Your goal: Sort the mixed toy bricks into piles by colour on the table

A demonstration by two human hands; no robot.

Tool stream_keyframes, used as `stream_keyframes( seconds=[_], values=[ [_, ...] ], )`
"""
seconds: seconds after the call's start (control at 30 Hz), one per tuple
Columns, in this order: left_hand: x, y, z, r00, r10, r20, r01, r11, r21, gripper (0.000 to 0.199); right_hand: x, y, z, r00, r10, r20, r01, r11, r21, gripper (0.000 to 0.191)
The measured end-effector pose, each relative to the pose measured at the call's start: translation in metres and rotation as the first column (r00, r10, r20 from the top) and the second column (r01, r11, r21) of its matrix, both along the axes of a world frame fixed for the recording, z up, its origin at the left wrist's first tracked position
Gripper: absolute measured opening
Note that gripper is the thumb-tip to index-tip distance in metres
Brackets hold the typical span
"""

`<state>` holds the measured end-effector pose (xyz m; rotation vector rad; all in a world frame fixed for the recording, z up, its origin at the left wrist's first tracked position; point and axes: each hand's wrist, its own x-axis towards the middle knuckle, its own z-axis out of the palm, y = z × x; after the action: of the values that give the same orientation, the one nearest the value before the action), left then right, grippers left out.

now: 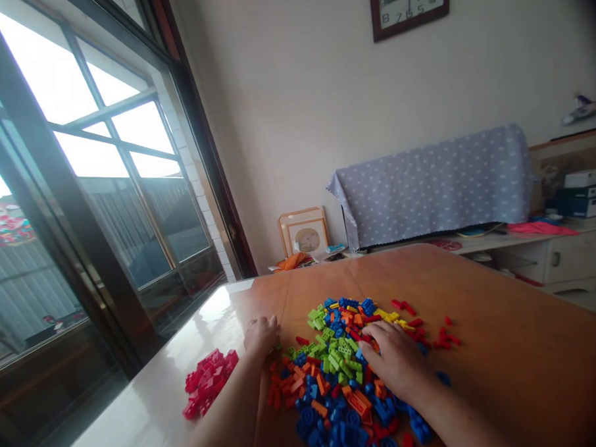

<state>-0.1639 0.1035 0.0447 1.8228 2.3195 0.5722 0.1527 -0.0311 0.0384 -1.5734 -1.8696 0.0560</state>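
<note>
A mixed heap of toy building bricks (341,360) covers the middle of the table, in lime green, orange, blue, red and yellow. Over its right side is my right hand (395,354), palm down, fingers apart and thumb stretched towards the green bricks. Its fingertips reach red and blue pieces; I see nothing gripped in it. Left of the heap, my left hand (262,335) is low over the table with its fingers bent together; whatever they hold is hidden. A separate cluster of pinkish-red bricks (211,382) lies left of my left forearm.
The brown wooden table (511,352) has a glossy glare on its left. Loose red pieces (446,339) lie right of the heap. A large window (121,145) stands at left. Beyond the table are a cloth-covered object (429,185) and a white cabinet (571,261).
</note>
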Motion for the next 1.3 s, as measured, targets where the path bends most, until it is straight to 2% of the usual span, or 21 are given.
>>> stream_keyframes(
  seconds=[0.17,0.3,0.4,0.63,0.83,0.9,1.03,1.13,1.2,1.3],
  values=[
    [0.039,-0.008,-0.013,0.971,-0.231,0.065,0.225,0.97,0.09,0.041,-0.001,0.002,-0.005,1.0,0.003,0.004,-0.003,1.0,-0.002,0.025],
    [0.076,-0.023,-0.014,0.895,-0.431,0.11,0.416,0.898,0.142,0.049,-0.002,0.002,-0.006,0.999,0.014,-0.031,-0.014,1.0,-0.002,0.025],
    [0.097,-0.035,-0.01,0.838,-0.53,0.126,0.511,0.845,0.158,0.054,-0.002,0.002,-0.005,0.998,0.01,-0.069,-0.01,1.0,0.003,0.026],
    [0.133,-0.06,-0.003,0.679,-0.715,0.168,0.679,0.698,0.228,0.043,0.007,0.009,-0.004,0.986,-0.031,-0.164,0.034,0.999,0.015,0.027],
    [0.15,-0.079,0.011,0.51,-0.857,0.076,0.825,0.512,0.24,0.036,0.012,0.01,-0.002,0.976,-0.066,-0.206,0.076,0.996,0.044,0.026],
    [0.153,-0.084,0.014,0.47,-0.879,0.076,0.846,0.474,0.245,0.036,0.013,0.01,-0.002,0.977,-0.067,-0.201,0.078,0.996,0.046,0.026],
    [0.153,-0.091,0.021,0.474,-0.873,0.113,0.814,0.483,0.321,0.042,0.014,0.011,-0.003,0.985,-0.023,-0.174,0.034,0.998,0.059,0.028],
    [0.142,-0.097,0.029,0.497,-0.86,0.118,0.788,0.504,0.353,0.042,0.016,0.012,-0.006,0.983,0.003,-0.181,0.011,0.997,0.073,0.031],
    [0.124,-0.1,0.036,0.544,-0.83,0.124,0.748,0.547,0.376,0.042,0.018,0.014,-0.007,0.981,0.016,-0.195,-0.003,0.998,0.067,0.032],
    [0.073,-0.099,0.043,0.685,-0.71,0.161,0.591,0.671,0.448,0.041,0.02,0.015,-0.011,0.978,0.021,-0.207,-0.012,0.999,0.046,0.034]
  ],
)
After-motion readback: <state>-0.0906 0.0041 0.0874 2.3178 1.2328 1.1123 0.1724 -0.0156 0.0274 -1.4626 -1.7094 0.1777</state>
